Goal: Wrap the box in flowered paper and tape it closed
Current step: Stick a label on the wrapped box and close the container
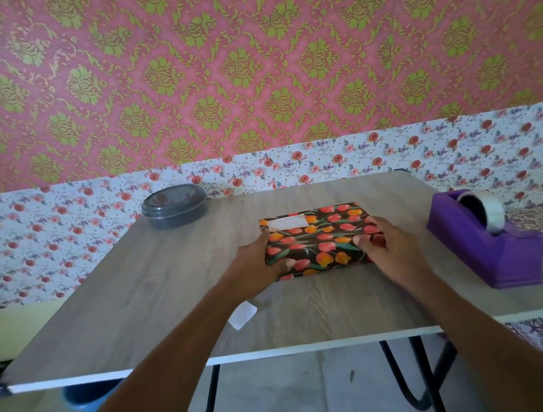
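A box (319, 237) covered in dark paper with red and orange tulips lies flat in the middle of the wooden table (157, 290). A pale label sits on its far left corner. My left hand (257, 266) grips the box's left end, thumb on the near top edge. My right hand (386, 249) holds the right end, thumb and fingers curled onto the top. A purple tape dispenser (488, 239) with a roll of clear tape stands to the right of the box.
A grey round lidded container (175, 206) sits at the table's far left corner. A small white scrap (243, 315) lies on the table under my left forearm. Flowered wallpaper runs behind the table. A blue tub (88, 397) shows below the front edge.
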{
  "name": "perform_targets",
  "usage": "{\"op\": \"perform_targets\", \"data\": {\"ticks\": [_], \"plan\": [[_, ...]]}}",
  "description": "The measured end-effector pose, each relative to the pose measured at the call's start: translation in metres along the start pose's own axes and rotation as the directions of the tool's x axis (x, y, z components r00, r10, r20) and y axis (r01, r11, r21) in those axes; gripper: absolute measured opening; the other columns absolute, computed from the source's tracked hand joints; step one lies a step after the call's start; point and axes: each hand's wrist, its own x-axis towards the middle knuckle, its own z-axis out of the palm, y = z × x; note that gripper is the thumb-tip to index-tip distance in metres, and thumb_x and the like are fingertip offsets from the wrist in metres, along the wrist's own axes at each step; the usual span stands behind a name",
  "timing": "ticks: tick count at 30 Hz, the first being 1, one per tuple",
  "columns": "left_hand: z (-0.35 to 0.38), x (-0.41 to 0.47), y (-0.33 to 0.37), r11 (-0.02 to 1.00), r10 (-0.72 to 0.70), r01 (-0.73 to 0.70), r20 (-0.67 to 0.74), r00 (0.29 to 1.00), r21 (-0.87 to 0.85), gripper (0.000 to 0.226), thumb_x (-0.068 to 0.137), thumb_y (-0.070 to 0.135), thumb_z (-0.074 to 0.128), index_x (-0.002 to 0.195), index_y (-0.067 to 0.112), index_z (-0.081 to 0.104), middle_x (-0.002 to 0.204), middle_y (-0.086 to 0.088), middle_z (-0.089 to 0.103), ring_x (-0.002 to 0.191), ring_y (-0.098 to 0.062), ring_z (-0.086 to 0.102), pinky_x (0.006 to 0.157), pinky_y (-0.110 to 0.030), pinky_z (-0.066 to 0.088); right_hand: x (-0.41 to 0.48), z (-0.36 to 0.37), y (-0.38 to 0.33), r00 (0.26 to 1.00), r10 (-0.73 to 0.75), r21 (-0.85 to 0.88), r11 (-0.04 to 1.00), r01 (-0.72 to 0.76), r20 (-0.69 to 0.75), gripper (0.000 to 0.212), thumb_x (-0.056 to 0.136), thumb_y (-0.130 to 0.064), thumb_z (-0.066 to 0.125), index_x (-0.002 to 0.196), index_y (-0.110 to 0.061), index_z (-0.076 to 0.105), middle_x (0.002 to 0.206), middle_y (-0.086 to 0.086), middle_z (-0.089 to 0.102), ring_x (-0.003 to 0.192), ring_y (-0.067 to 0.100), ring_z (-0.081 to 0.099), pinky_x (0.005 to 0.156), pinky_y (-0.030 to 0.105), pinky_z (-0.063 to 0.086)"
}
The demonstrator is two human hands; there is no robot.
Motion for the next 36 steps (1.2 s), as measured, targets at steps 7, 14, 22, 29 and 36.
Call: {"op": "perform_targets", "data": {"ticks": [7, 14, 22, 29, 36], "plan": [[-0.006, 0.021, -0.008, 0.993, -0.063, 0.053, -0.098, 0.993, -0.102, 0.067, 0.096, 0.040, 0.063, 0.152, 0.015, 0.036, 0.144, -0.002, 0.055, 0.109, -0.009, 0.052, 0.083, -0.016, 0.042, 0.025, -0.001, -0.020, 0.997, -0.038, 0.013, 0.999, 0.038, 0.061, 0.080, 0.092, -0.042, 0.073, 0.156, -0.011, 0.038, 0.148, 0.014, 0.055, 0.136, 0.030, 0.052, 0.111, 0.036, 0.041], [-0.041, 0.086, -0.053, 0.959, -0.146, 0.069, -0.271, 0.951, -0.276, 0.058, 0.092, 0.023, 0.073, 0.144, 0.021, 0.049, 0.123, 0.001, 0.062, 0.103, -0.023, 0.066, 0.074, -0.033, 0.062, 0.100, 0.034, -0.061, 0.990, -0.121, 0.003, 0.993, 0.121, 0.079, 0.063, 0.100, -0.024, 0.064, 0.155, -0.006, 0.038, 0.140, 0.019, 0.060, 0.131, 0.034, 0.055, 0.108, 0.037, 0.045], [-0.050, 0.187, -0.095, 0.988, -0.126, 0.096, -0.278, 0.952, -0.121, 0.035, 0.092, 0.007, 0.069, 0.125, 0.015, 0.059, 0.107, 0.000, 0.067, 0.097, -0.018, 0.065, 0.079, -0.024, 0.058, 0.194, 0.086, -0.082, 0.996, -0.063, 0.038, 0.997, 0.061, 0.060, 0.052, 0.102, -0.013, 0.060, 0.150, -0.003, 0.045, 0.135, 0.022, 0.059, 0.125, 0.035, 0.057, 0.104, 0.036, 0.046], [-0.034, 0.245, -0.129, 0.997, -0.079, 0.067, -0.320, 0.944, -0.048, 0.035, 0.098, 0.005, 0.057, 0.132, 0.016, 0.055, 0.120, -0.002, 0.063, 0.102, -0.018, 0.061, 0.084, -0.030, 0.056, 0.251, 0.130, -0.072, 1.000, -0.011, 0.006, 1.000, 0.010, 0.013, 0.054, 0.097, -0.020, 0.069, 0.146, -0.006, 0.051, 0.136, 0.025, 0.054, 0.125, 0.039, 0.054, 0.104, 0.040, 0.047], [-0.033, 0.265, -0.142, 0.997, -0.079, 0.070, -0.304, 0.949, -0.043, 0.041, 0.102, 0.012, 0.052, 0.143, 0.016, 0.048, 0.121, -0.002, 0.058, 0.104, -0.017, 0.055, 0.082, -0.025, 0.044, 0.270, 0.142, -0.062, 0.998, -0.058, -0.036, 0.998, 0.059, 0.019, 0.057, 0.099, -0.024, 0.065, 0.150, -0.007, 0.046, 0.137, 0.021, 0.057, 0.131, 0.037, 0.047, 0.105, 0.043, 0.044]]}}
